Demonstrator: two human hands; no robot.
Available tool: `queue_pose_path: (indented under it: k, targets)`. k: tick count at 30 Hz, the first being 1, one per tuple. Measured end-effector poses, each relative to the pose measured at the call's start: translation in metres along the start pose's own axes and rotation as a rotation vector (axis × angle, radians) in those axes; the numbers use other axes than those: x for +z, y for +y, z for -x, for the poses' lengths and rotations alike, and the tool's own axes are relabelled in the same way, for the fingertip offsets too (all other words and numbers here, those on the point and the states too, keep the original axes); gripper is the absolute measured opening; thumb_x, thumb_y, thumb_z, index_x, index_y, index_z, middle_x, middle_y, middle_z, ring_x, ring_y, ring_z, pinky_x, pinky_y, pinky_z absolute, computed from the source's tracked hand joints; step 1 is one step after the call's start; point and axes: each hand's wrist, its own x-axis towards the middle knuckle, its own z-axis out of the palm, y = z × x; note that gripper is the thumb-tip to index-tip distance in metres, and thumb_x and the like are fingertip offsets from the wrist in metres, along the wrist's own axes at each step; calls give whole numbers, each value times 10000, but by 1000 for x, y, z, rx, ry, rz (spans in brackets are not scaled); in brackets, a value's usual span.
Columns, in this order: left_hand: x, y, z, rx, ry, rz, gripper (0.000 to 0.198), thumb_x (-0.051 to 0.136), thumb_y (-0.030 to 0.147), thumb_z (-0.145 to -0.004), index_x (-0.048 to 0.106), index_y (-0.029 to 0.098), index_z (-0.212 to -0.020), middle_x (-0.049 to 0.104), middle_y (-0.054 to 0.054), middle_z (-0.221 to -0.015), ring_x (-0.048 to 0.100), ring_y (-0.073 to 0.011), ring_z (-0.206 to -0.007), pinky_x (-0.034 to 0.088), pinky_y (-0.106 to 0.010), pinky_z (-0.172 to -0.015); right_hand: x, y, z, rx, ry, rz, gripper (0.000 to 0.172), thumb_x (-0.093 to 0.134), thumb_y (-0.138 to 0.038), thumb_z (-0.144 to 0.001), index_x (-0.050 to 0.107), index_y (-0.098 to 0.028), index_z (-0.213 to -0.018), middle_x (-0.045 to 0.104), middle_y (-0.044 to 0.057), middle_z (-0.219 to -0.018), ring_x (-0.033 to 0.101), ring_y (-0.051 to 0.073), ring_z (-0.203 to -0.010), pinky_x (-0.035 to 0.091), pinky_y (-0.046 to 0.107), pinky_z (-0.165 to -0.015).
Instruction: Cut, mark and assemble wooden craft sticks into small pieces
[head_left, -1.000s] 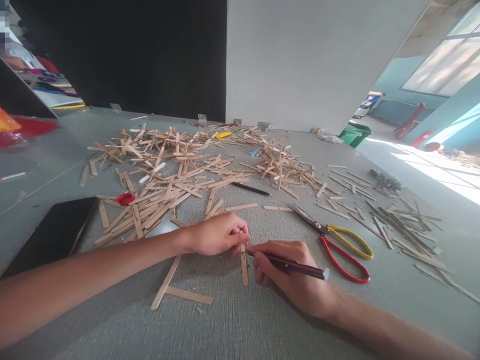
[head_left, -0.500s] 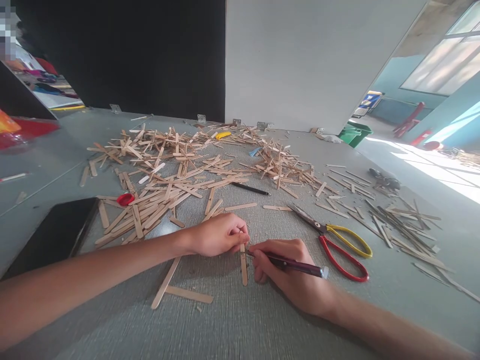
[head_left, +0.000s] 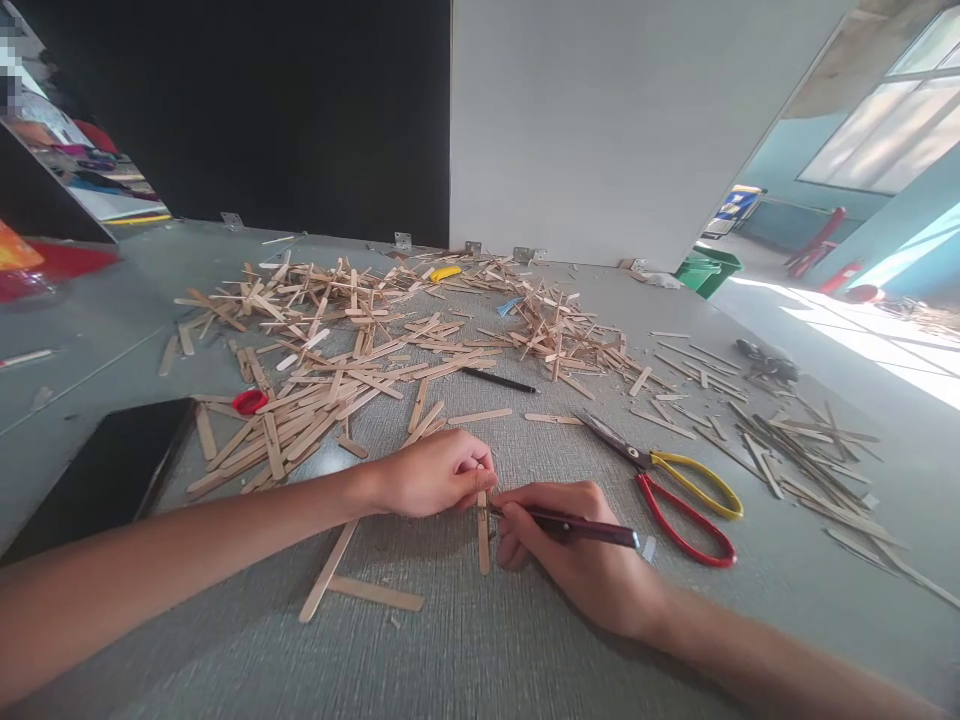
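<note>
My left hand (head_left: pixel 442 472) pinches the upper end of a flat wooden craft stick (head_left: pixel 484 545) between thumb and fingers. Dark marks show on the upper half of that stick. My right hand (head_left: pixel 574 540) is closed in a writing grip around a slim maroon pen-shaped tool (head_left: pixel 600 530). Its point meets the stick's right edge, just below my left thumb; whether it is a pen or a craft knife I cannot tell. Two loose craft sticks lie below my left wrist, one slanting (head_left: pixel 328 575) and one nearly level (head_left: pixel 377 593).
Scissors (head_left: pixel 641 460) with one yellow and one red handle lie open at right. Piled craft sticks (head_left: pixel 322 410) spread across the back and left. A black pen-like tool (head_left: pixel 499 379), a red ring-shaped piece (head_left: pixel 250 401), a phone (head_left: pixel 105 470) and thin strips (head_left: pixel 810 460) surround the hands.
The maroon tool's rear end has dipped slightly and shifted left with my right hand. The held stick stands a little more upright. Both grips stay the same.
</note>
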Motion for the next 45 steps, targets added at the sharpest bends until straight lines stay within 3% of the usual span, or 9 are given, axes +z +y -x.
queue_pose_path:
  k: [3, 11, 16, 28, 31, 34, 36, 41, 45]
  targets:
    - [0, 0, 0, 4, -5, 9, 314, 549, 443, -979, 602, 191, -799, 609, 17, -608, 476, -122, -533, 320, -220, -489, -2, -3, -1, -113, -4, 147, 255, 554, -260, -1043, 797, -193, -1007, 757, 14, -694, 695, 128, -594, 567, 259, -644]
    - [0, 1, 0, 7, -8, 15, 307, 552, 440, -973, 572, 196, -788, 592, 22, -605, 466, -123, -535, 316, -218, -488, -5, -4, 0, -150, -65, 205, 282, 535, -221, -1051, 778, -189, -911, 742, 29, -746, 684, 145, -663, 533, 293, -698]
    - [-1, 3, 1, 2, -7, 12, 316, 530, 427, -983, 574, 193, -776, 592, 14, -605, 462, -124, -526, 314, -222, -486, -8, 1, 1, -169, -91, 142, 242, 551, -231, -1051, 791, -202, -1052, 721, 29, -801, 667, 137, -687, 521, 280, -687]
    - [-1, 5, 1, -4, -9, 55, 320, 579, 467, -936, 578, 192, -774, 579, 24, -584, 470, -129, -522, 330, -228, -502, -9, -5, 10, -196, -224, 254, 267, 520, -198, -1043, 767, -233, -1138, 675, 72, -1020, 578, 147, -756, 482, 281, -673]
    - [-1, 6, 1, -4, -4, 75, 361, 603, 518, -915, 577, 191, -765, 577, 23, -587, 472, -131, -529, 324, -232, -504, -4, -4, 8, -134, -136, 186, 252, 541, -287, -1044, 781, -211, -1032, 695, 62, -884, 607, 152, -714, 511, 288, -667]
    - [2, 5, 1, -2, 21, 103, 402, 596, 572, -916, 573, 193, -785, 569, 29, -595, 461, -130, -531, 311, -236, -502, 4, -1, 1, 82, 17, -68, 369, 543, -471, -1035, 738, -167, -958, 671, 28, -685, 634, 146, -575, 536, 274, -561]
    - [4, 5, 0, -2, 58, 117, 418, 564, 594, -936, 570, 195, -811, 569, 32, -608, 458, -131, -537, 310, -242, -513, 7, 1, -2, 184, 97, -187, 440, 558, -572, -1000, 696, -157, -945, 656, 13, -654, 631, 139, -517, 523, 251, -485]
    - [5, 8, 2, 3, 105, 135, 394, 550, 560, -970, 575, 192, -835, 601, 16, -663, 508, -146, -615, 345, -254, -582, 7, 3, -5, 215, 175, -182, 475, 601, -633, -947, 667, -168, -878, 629, -3, -632, 601, 123, -475, 470, 225, -427]
    - [-6, 10, 4, 14, -42, 182, 375, 524, 548, -998, 594, 186, -929, 687, -14, -759, 438, -117, -550, 326, -237, -517, 2, 4, -3, 141, 180, 4, 419, 553, -527, -1010, 700, -181, -824, 620, -7, -584, 567, 118, -472, 467, 236, -470]
